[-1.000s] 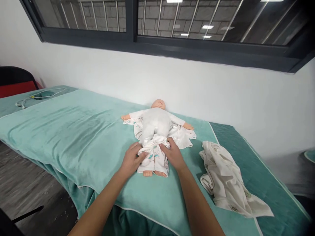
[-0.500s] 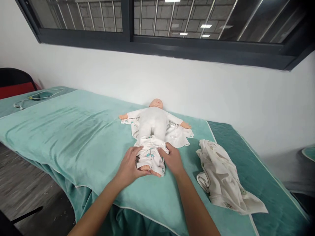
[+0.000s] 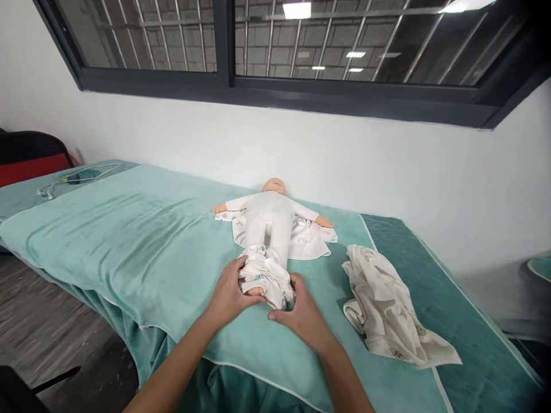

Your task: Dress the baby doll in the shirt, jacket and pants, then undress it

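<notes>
A baby doll [image 3: 270, 209] with a white body lies on its back, its head by the wall and its arms spread. White printed baby pants [image 3: 264, 272] are bunched around its lower legs, and one foot peeks out of the left leg opening. My left hand [image 3: 227, 293] grips the left side of the pants, thumb by that foot. On the other side, my right hand [image 3: 305, 315] curls around the right pant leg with its thumb below the hem; the other foot is hidden. An open white baby shirt [image 3: 310, 241] is spread beneath the doll.
A crumpled cream printed cloth [image 3: 383, 307] lies to the right on the green bed cover [image 3: 172, 229]. At the far left are a white cable [image 3: 54, 186] and a black and red chair [image 3: 34, 155]. The white wall and window [image 3: 275, 97] rise behind.
The pants have slid toward the feet, showing more of the white legs. My right hand has moved from the waistband down to the right pant leg's end.
</notes>
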The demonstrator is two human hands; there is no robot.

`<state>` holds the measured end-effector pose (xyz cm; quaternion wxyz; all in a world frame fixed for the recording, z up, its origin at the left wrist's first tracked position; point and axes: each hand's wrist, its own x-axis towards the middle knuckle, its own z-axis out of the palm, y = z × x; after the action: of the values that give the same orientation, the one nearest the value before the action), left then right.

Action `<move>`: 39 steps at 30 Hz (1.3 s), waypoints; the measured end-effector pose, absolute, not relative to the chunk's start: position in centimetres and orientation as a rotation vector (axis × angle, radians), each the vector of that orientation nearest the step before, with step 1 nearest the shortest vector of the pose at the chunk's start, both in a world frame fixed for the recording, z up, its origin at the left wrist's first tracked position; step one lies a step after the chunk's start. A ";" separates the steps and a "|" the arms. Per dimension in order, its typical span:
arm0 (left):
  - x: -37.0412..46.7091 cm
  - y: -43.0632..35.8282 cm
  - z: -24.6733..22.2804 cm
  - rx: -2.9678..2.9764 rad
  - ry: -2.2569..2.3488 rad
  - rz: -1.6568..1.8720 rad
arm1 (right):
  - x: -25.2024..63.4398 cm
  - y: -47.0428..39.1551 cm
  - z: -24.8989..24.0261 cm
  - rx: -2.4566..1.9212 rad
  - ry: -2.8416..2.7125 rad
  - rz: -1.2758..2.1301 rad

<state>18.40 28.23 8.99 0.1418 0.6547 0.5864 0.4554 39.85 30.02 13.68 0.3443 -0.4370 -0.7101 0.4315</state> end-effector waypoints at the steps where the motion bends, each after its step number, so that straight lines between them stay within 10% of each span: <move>1: 18.4 28.3 9.0 1.881 1.699 1.313 | 39.8 29.7 13.5 -1.173 -1.838 1.069; 17: 18.0 23.5 13.1 1.621 1.755 1.108 | 39.5 27.4 16.5 -1.594 -1.959 0.772; 32: 10.4 25.4 26.2 1.527 0.676 0.239 | 39.3 29.2 27.4 -0.865 -1.694 1.891; 39: 11.0 27.4 28.4 1.419 0.669 0.671 | 38.3 30.7 30.5 -0.796 -1.844 1.822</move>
<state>11.03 27.44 28.41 0.6576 0.6266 0.2953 0.2962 38.28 30.66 30.49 0.2134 -0.2866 -0.6645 0.6563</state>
